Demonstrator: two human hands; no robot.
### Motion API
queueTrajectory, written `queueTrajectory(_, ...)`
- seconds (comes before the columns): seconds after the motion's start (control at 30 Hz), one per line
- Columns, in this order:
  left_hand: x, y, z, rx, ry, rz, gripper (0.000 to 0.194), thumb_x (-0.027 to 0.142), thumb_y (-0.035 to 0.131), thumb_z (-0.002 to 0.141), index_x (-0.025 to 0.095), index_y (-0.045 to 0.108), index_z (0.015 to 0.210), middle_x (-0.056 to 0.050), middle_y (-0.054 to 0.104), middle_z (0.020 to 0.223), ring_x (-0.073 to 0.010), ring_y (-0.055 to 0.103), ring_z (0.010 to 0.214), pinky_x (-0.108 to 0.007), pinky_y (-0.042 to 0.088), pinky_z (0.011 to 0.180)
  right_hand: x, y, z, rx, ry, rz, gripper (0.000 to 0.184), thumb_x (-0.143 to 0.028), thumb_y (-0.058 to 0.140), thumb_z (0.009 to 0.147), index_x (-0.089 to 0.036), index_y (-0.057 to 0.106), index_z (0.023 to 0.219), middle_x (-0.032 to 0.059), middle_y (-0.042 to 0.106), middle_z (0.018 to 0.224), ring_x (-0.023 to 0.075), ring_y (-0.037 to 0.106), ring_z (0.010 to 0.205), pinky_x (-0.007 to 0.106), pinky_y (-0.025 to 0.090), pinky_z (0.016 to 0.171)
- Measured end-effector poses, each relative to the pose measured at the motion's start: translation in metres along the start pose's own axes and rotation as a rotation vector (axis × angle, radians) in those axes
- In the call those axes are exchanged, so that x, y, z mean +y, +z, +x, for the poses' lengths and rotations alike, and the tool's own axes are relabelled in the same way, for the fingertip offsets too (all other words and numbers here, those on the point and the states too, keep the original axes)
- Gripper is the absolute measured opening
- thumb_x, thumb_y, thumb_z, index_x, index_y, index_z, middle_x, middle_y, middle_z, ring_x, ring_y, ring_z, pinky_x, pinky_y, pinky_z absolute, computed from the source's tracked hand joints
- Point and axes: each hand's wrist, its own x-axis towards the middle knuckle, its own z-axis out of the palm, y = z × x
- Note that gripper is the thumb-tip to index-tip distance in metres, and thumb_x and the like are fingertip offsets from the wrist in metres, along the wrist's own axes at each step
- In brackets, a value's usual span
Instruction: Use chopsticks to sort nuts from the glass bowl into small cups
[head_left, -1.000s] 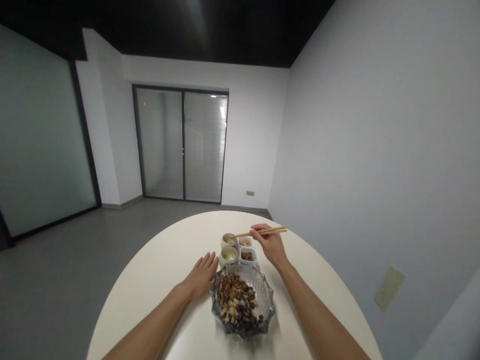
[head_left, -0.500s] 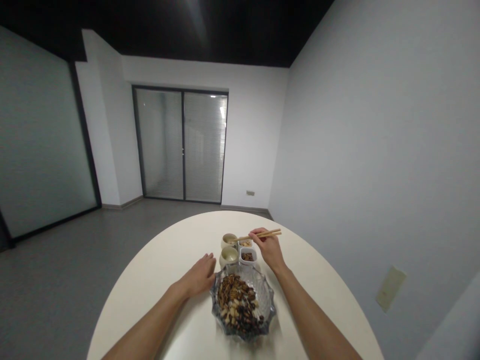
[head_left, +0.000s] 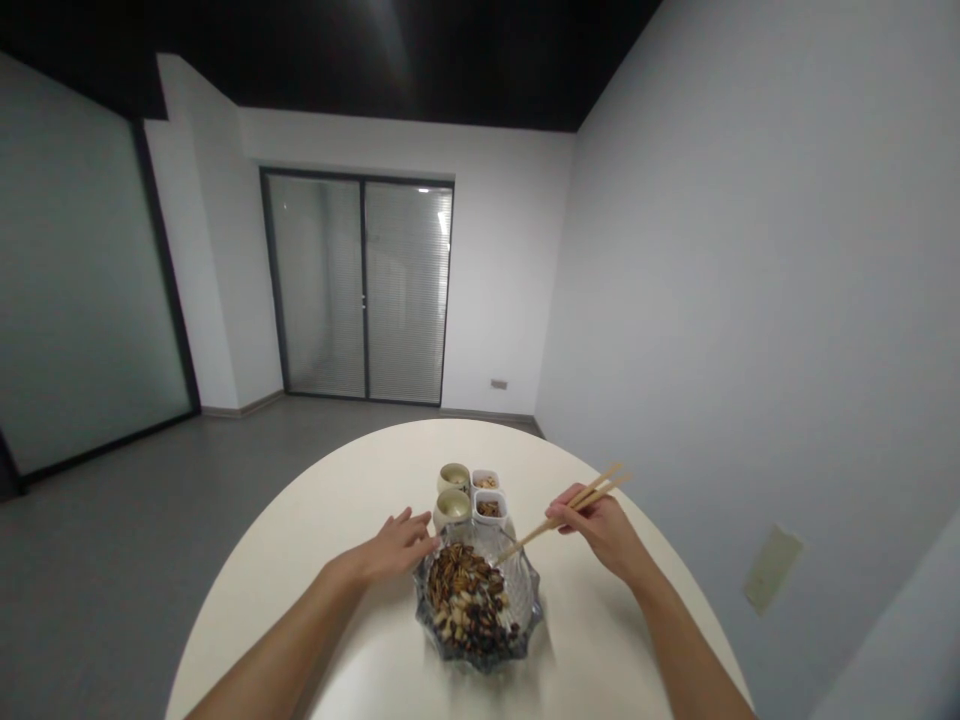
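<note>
1. A rounded, cream-white table (head_left: pixel 337 500) is carrying everything, its bare top spreading out on all sides of the group.
2. A scalloped glass bowl (head_left: pixel 525 590) is sitting nearest the front edge, holding a heap of brown, dark and pale food pieces.
3. A ceramic cup (head_left: pixel 452 523) is standing just behind the bowl, with pale contents showing.
4. A second ceramic cup (head_left: pixel 454 486) is standing directly behind the first, almost touching it.
5. A square white dish (head_left: pixel 490 523) is sitting beside the first cup, holding brown pieces.
6. A smaller square white dish (head_left: pixel 485 472) is resting just behind it, holding pale pieces.
</note>
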Motion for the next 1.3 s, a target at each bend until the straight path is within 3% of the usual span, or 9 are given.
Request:
queueTrajectory(0.33, 0.002, -0.002, -0.002, -0.019, -0.006, 0.032, 0.067, 0.072, 0.02, 0.092, 0.027, 0.051, 0.131, -0.004, 0.02, 0.154, -0.032, 0.004, 0.142, -0.054, 0.005, 0.111, -0.01, 0.006, -0.008, -0.169, -0.017, -0.129, 0.023, -0.04, 0.069, 0.078, -0.017, 0.069, 0.075, 0.004, 0.068, 0.066, 0.0176, 0.063, 0.061, 0.027, 0.051, 0.057)
queueTrajectory(0.77, -0.003, 0.001, 0.002, -0.005, 0.007, 0.03, 0.068, 0.072, 0.02, 0.093, 0.025, 0.051, 0.131, -0.006, 0.02, 0.154, -0.0337, 0.003, 0.141, -0.055, 0.005, 0.111, -0.021, 0.013, -0.012, -0.209, -0.053, -0.145, 0.017, -0.036, 0.069, 0.079, -0.019, 0.068, 0.075, 0.0019, 0.066, 0.063, 0.0171, 0.06, 0.06, 0.025, 0.047, 0.055)
queueTrajectory(0.9, 0.0, -0.001, 0.0, -0.009, 0.002, 0.033, 0.068, 0.072, 0.019, 0.093, 0.025, 0.052, 0.131, -0.005, 0.02, 0.154, -0.0332, 0.004, 0.142, -0.054, 0.005, 0.111, -0.02, 0.013, -0.012, -0.177, -0.074, -0.14, 0.02, -0.039, 0.069, 0.079, -0.019, 0.068, 0.077, 0.0017, 0.064, 0.063, 0.0171, 0.06, 0.06, 0.026, 0.047, 0.056)
queueTrajectory(1.1, 0.003, -0.001, -0.002, -0.007, -0.019, 0.028, 0.066, 0.071, 0.021, 0.093, 0.026, 0.053, 0.13, -0.004, 0.021, 0.154, -0.0324, 0.004, 0.142, -0.053, 0.005, 0.112, -0.008, 0.014, -0.006, -0.019, -0.134, -0.145, 0.023, -0.042, 0.069, 0.078, -0.019, 0.067, 0.078, 0.0022, 0.066, 0.066, 0.0176, 0.062, 0.063, 0.027, 0.049, 0.058)
queueTrajectory(1.3, -0.004, 0.002, 0.002, 0.002, 0.012, 0.023, 0.067, 0.072, 0.02, 0.093, 0.027, 0.052, 0.131, -0.004, 0.021, 0.154, -0.0325, 0.004, 0.142, -0.054, 0.005, 0.111, 0.0, 0.02, -0.003, 0.001, -0.162, -0.145, 0.021, -0.042, 0.069, 0.077, -0.021, 0.069, 0.076, 0.0031, 0.069, 0.072, 0.02, 0.065, 0.07, 0.03, 0.052, 0.064)
